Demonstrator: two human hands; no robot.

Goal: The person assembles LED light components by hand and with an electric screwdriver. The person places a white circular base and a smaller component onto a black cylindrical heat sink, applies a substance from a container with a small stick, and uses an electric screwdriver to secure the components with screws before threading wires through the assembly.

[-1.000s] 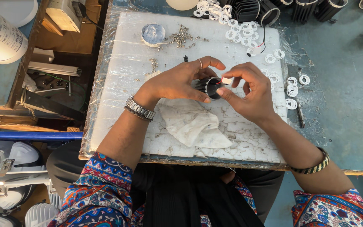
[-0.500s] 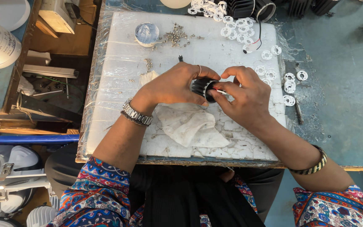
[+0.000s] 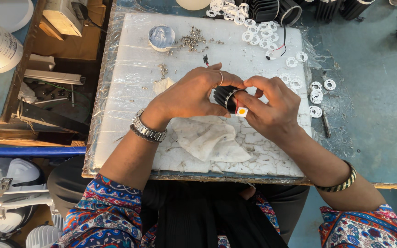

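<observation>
A small black finned cylinder [image 3: 225, 97], a ribbed metal housing, sits at the middle of the white foam board [image 3: 129, 92], held between both hands just above the board. A tiny white square chip with an orange-yellow dot [image 3: 241, 111] lies against its lower end, with a short red wire beside it. The left hand [image 3: 190, 94] comes in from 8 o'clock, its grip closed over the cylinder's left side, a ring on one finger and a metal watch on the wrist. The right hand [image 3: 271, 108] comes in from 4 o'clock, its grip pinched tight on the cylinder's right edge and the chip. Just below, at 6 o'clock, lies a crumpled white cloth [image 3: 210, 140]. At 12 o'clock are a heap of small screws [image 3: 193, 40] and a round white lid [image 3: 161, 36]. White plastic rings [image 3: 258, 32] spread from 1 to 3 o'clock, reaching onto the blue counter [image 3: 373, 92], where more black housings [image 3: 272, 9] stand at the far edge.
</observation>
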